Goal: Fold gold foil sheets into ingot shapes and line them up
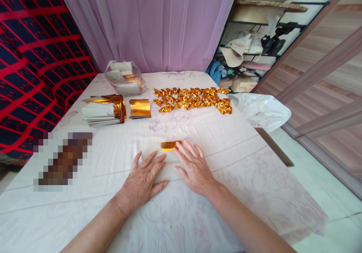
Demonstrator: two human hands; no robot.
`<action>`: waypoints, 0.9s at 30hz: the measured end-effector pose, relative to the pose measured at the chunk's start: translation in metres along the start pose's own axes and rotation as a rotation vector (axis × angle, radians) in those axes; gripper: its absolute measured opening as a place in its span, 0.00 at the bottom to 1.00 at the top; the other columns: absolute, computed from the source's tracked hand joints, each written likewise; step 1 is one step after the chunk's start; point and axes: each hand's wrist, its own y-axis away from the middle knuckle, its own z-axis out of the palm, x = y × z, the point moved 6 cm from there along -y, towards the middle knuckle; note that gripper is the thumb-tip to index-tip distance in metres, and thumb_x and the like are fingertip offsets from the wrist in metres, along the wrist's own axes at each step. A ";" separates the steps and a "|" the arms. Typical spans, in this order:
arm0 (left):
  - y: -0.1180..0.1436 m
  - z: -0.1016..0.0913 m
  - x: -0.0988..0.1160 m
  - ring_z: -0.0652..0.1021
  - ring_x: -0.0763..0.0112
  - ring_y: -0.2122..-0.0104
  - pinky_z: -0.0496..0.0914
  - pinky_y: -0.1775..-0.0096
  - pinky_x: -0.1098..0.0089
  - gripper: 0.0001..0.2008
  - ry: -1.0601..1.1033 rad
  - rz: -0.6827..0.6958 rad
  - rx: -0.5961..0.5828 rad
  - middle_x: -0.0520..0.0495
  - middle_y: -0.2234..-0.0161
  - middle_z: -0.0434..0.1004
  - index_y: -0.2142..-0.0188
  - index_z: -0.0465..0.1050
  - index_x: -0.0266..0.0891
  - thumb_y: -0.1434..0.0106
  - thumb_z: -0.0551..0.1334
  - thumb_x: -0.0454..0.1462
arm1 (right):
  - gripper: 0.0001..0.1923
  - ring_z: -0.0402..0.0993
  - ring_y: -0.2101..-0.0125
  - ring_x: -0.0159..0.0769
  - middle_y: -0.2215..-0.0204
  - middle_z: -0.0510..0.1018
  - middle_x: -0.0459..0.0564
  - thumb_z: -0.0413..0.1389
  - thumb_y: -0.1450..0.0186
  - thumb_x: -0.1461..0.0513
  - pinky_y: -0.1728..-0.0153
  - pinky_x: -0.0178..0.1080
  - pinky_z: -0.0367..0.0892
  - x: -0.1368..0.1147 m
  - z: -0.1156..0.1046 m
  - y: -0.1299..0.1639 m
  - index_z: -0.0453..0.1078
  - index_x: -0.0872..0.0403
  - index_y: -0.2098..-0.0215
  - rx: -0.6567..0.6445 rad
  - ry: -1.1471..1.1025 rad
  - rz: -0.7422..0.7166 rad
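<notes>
A small folded strip of gold foil paper (167,146) lies on the table in front of my hands. The fingertips of my right hand (195,166) rest on its right end, with the fingers stretched out. My left hand (145,175) lies flat on the cloth just below and left of the strip, fingers spread and holding nothing. Farther back sits a small stack of gold foil sheets (140,108). Rows of folded gold foil pieces (185,98) stand to the right of that stack.
A larger pile of foil-backed paper (103,111) lies at the left, with a clear plastic bag of paper (124,77) behind it. The patterned tablecloth (175,215) covers the table. A white plastic bag (263,108) hangs past the right edge, near a shelf (251,55).
</notes>
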 end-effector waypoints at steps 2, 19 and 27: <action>0.000 0.000 0.000 0.63 0.54 0.37 0.39 0.36 0.45 0.21 -0.003 -0.010 -0.001 0.42 0.40 0.68 0.46 0.68 0.42 0.34 0.57 0.48 | 0.28 0.45 0.33 0.47 0.34 0.58 0.55 0.49 0.30 0.56 0.36 0.60 0.43 -0.013 0.010 0.002 0.56 0.56 0.35 -0.113 -0.018 -0.033; 0.002 0.002 -0.004 0.60 0.54 0.36 0.32 0.36 0.47 0.22 -0.016 0.004 0.004 0.45 0.40 0.68 0.47 0.68 0.42 0.34 0.56 0.51 | 0.31 0.47 0.33 0.45 0.33 0.52 0.53 0.49 0.30 0.50 0.35 0.61 0.40 0.006 0.015 0.021 0.53 0.53 0.33 -0.257 -0.010 0.081; 0.001 -0.005 -0.008 0.65 0.54 0.38 0.35 0.36 0.46 0.18 -0.002 -0.018 0.051 0.48 0.43 0.73 0.48 0.71 0.46 0.34 0.58 0.48 | 0.34 0.43 0.32 0.45 0.32 0.50 0.52 0.47 0.30 0.47 0.34 0.59 0.37 0.010 0.020 0.022 0.49 0.53 0.31 -0.296 0.000 0.084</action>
